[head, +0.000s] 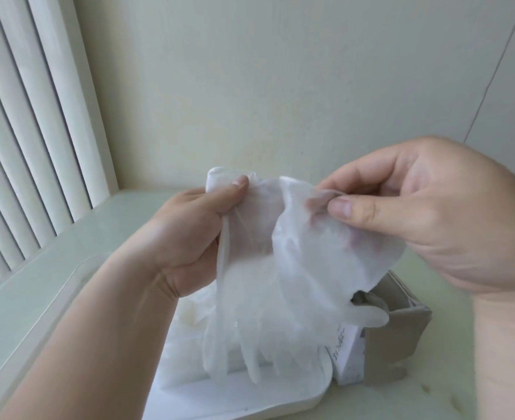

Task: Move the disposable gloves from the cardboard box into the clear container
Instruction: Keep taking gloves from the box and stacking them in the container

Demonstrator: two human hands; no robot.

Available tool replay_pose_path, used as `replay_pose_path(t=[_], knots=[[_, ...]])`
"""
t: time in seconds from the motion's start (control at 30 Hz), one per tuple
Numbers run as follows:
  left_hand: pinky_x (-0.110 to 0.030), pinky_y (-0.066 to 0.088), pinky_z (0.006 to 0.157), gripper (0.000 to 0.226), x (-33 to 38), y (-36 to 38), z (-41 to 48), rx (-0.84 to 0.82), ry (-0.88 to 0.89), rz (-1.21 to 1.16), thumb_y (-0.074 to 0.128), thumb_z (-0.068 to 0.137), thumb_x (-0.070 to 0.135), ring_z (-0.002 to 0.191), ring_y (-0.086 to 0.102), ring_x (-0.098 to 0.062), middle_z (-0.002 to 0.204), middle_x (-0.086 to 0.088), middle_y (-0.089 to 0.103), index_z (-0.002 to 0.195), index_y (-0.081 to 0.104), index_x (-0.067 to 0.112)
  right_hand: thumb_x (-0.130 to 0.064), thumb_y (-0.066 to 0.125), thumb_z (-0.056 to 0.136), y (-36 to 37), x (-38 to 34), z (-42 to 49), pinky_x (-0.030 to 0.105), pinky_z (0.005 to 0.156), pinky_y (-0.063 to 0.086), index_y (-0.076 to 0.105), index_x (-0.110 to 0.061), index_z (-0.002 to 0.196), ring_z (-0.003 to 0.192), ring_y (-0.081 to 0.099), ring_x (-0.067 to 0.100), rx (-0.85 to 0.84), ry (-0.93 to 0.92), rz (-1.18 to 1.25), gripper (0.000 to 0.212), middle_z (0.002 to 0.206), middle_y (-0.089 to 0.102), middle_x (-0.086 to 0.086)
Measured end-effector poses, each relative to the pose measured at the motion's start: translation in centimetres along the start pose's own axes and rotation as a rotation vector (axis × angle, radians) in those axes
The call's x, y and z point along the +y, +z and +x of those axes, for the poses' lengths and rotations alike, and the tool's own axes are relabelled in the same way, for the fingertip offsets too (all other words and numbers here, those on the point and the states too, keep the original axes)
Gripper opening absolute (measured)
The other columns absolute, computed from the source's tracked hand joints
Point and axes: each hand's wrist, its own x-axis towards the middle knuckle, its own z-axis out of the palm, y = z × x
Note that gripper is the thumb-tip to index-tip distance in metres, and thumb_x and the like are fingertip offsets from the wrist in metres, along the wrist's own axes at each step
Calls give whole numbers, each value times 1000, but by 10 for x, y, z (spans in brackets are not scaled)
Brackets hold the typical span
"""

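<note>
Gloves (295, 268) pinched by L hand (195, 237) + R hand (432, 213) over pale-green counter (129, 213); blinds (22, 131) left; box (402, 338) prob. cardboard.

The gloves (295, 262) are a milky, translucent white. The cardboard box (402, 338) is dull grey-brown, with a white face carrying small dark print. The clear container (280, 398) is colourless, its rim whitish. The worktop (68, 253) is pale green, the wall (280, 86) is cream, and the blinds (22, 131) are white in vertical stripes.
</note>
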Motion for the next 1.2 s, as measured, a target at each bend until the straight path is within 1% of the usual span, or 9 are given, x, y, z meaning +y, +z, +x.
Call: replay_pose_path(t=[0.13, 0.23, 0.33, 0.5, 0.67, 0.77, 0.9, 1.03, 1.2], knots=[[-45, 47, 105, 71, -5, 4, 3, -273, 22, 105, 43, 95, 54, 123, 59, -34, 132, -22, 60, 133, 55, -5, -21, 73, 73, 10, 7, 7, 60, 87, 57, 81, -25, 94, 87, 74, 40, -18, 36, -14, 23, 87, 79, 11], [-43, 46, 100, 64, -4, 7, -1, -378, 105, 259, 56, 89, 47, 115, 61, -32, 121, -18, 64, 127, 59, -4, -9, 75, 66, 9, 8, 8, 55, 88, 58, 78, -20, 103, 89, 76, 32, -51, 55, 7, 38, 93, 79, 8], [-45, 52, 93, 34, -4, 8, 0, -202, 190, 352, 68, 84, 13, 102, 69, -34, 112, -25, 70, 114, 70, -2, -1, 73, 62, 6, 8, 9, 33, 73, 59, 74, -21, 108, 78, 74, 20, 48, 14, 63, 51, 87, 76, 3], [-36, 59, 68, 29, -2, 5, 0, -27, 174, 235, 67, 79, 3, 84, 70, -30, 96, -21, 72, 106, 70, -6, -2, 76, 58, -1, 20, 19, 30, 75, 54, 70, -17, 111, 77, 70, 17, 370, 44, 269, 55, 83, 74, 4], [-39, 59, 78, 39, 3, 6, 0, 25, 156, 74, 63, 78, 1, 92, 68, -33, 101, -22, 68, 115, 63, -10, -32, 77, 54, 6, 26, 21, 25, 65, 53, 74, -2, 107, 75, 70, 21, 208, 298, 360, 61, 91, 79, 11], [-40, 59, 82, 34, 2, 4, 3, 14, 128, 25, 61, 80, -1, 96, 68, -34, 103, -25, 68, 112, 64, -9, -29, 76, 62, 7, 32, 22, 24, 65, 52, 76, -2, 105, 80, 70, 21, 169, 349, 333, 51, 97, 78, 13], [-42, 59, 86, 28, 0, -3, 3, -40, 34, -41, 56, 87, 3, 95, 69, -29, 102, -17, 70, 112, 69, -3, -7, 65, 89, 9, 33, 23, 24, 66, 53, 73, 2, 103, 80, 70, 19, 227, 201, 306, 19, 102, 77, 18], [-39, 61, 66, 30, 2, -9, 1, -166, -25, -190, 49, 88, 9, 76, 75, -24, 82, -12, 74, 82, 77, 1, -10, 61, 93, 4, 26, 19, 33, 69, 54, 65, 8, 93, 79, 68, 28, 261, 1, 257, 18, 93, 73, 25], [-43, 53, 97, 35, -3, -11, 4, -331, -2, -164, 51, 86, -5, 105, 66, -30, 114, -18, 64, 120, 60, -4, -14, 60, 93, 8, 11, 11, 40, 56, 52, 61, 2, 86, 70, 67, 31, 171, -144, 243, 17, 83, 68, 24]])
